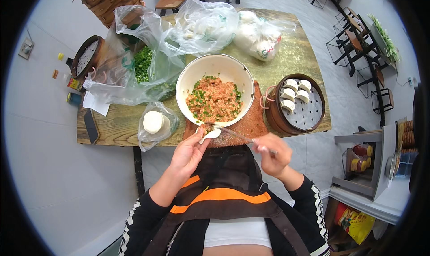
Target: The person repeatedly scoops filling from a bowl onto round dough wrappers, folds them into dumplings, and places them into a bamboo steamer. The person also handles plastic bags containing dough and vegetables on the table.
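Note:
My left hand [189, 152] holds a round dough wrapper [212, 134] with some meat filling on it, just below the near rim of a white enamel bowl [248, 77]. The bowl contains minced meat [218, 98] mixed with chopped green onion. In my right hand [273, 154] is a thin metal utensil [237, 134], its far end at the filling on the wrapper. To the right stands a round steamer [273, 116] with several folded dumplings [288, 94] on a perforated liner. A stack of round wrappers [154, 122] lies in a plastic bag to the left.
Plastic bags [205, 24], one with chopped green onion [142, 64], spread across the table's back and left. A bag of white dough pieces [262, 44] sits behind the bowl. A phone [91, 126] lies at the left edge; stacked steamers [107, 2] stand back left.

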Available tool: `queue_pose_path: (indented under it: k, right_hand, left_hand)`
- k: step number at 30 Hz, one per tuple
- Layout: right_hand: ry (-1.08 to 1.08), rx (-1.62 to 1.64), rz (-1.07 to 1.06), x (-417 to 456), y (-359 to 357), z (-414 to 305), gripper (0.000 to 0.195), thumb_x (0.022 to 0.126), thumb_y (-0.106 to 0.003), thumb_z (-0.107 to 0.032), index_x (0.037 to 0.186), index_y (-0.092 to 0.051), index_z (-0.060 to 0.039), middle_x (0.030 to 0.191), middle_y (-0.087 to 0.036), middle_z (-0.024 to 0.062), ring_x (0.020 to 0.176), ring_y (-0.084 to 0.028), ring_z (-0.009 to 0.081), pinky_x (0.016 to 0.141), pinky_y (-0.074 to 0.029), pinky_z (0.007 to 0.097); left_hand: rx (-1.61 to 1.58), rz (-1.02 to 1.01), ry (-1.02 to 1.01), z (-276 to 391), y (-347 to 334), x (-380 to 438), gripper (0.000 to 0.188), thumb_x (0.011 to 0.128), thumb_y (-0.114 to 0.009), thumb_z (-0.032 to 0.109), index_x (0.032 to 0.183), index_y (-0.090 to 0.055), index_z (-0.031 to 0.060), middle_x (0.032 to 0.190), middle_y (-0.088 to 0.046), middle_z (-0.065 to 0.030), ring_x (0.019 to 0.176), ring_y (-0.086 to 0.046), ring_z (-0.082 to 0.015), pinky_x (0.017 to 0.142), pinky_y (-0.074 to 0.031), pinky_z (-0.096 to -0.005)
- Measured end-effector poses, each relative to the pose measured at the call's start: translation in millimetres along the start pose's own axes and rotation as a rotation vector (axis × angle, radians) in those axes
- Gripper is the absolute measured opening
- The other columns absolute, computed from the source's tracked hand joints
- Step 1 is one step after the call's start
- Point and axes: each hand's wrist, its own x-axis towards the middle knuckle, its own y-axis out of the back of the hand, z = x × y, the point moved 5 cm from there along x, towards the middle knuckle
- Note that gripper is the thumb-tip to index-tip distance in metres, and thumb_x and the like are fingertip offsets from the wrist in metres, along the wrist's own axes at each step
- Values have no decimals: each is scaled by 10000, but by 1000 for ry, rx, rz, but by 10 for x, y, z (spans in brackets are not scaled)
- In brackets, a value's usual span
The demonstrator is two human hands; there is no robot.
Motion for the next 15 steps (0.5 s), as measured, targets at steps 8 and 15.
queue_pose_path:
  k: [8,15]
  right_hand:
    - [-429,-68,-258,-37,-180,548,96,826,-695,-74,865,-710,13,775,-677,116,667,-647,228,617,-508,295]
    - [-332,212,-442,74,-395,253,165,747,-753,-52,903,-708,-18,832,-659,88,780,-635,239,670,-500,314]
  left_hand:
    - [182,-275,-43,-71,-108,-251,266,943,-577,94,1150,-583,-73,1107,-648,-133,1003,-643,-184,887,-538,-358]
    - [478,-323,-66,-102,-193,-222,254,930,-613,108,1130,-613,-49,1016,-674,-98,915,-659,-150,788,-552,-292]
